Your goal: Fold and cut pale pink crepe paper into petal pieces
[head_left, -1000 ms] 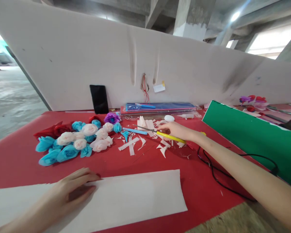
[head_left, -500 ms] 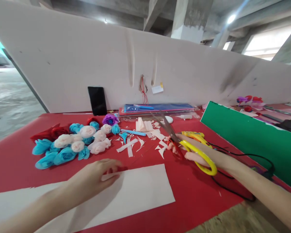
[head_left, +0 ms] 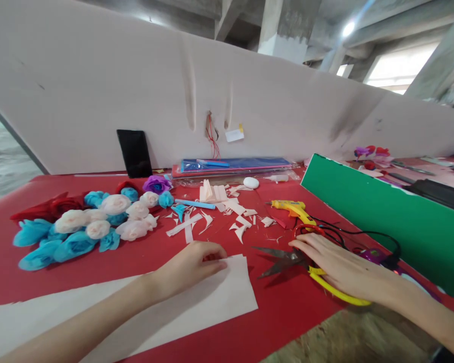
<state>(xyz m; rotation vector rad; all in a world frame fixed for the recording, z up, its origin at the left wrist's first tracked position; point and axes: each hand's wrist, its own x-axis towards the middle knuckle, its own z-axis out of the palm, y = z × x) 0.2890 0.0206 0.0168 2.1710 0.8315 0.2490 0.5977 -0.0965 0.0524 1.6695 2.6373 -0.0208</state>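
Observation:
My left hand (head_left: 196, 266) is at the top edge of a long pale sheet of paper (head_left: 230, 295), near its right end, with thumb and curled fingers pinching the edge. My right hand (head_left: 336, 262) is palm down around the handles of a pair of scissors (head_left: 287, 259), one yellow and one red. Their dark blades are spread and point left toward the end of the sheet, apart from it. Pale paper scraps (head_left: 242, 229) lie beyond both hands. A yellow glue gun (head_left: 297, 209) rests just behind the scissors.
Blue, white and red paper flowers (head_left: 77, 247) are bunched at the left. A black phone (head_left: 135, 154) leans on the white panel. Wrapped paper packs (head_left: 234, 165) and a white oval object (head_left: 251, 182) lie at the back. A green board (head_left: 382, 222) stands at the right, with cables before it.
The scissors have come down and nearer, from pointing away to pointing left, with the blades now spread. My left hand has slid right along the paper's edge. The view has shifted right.

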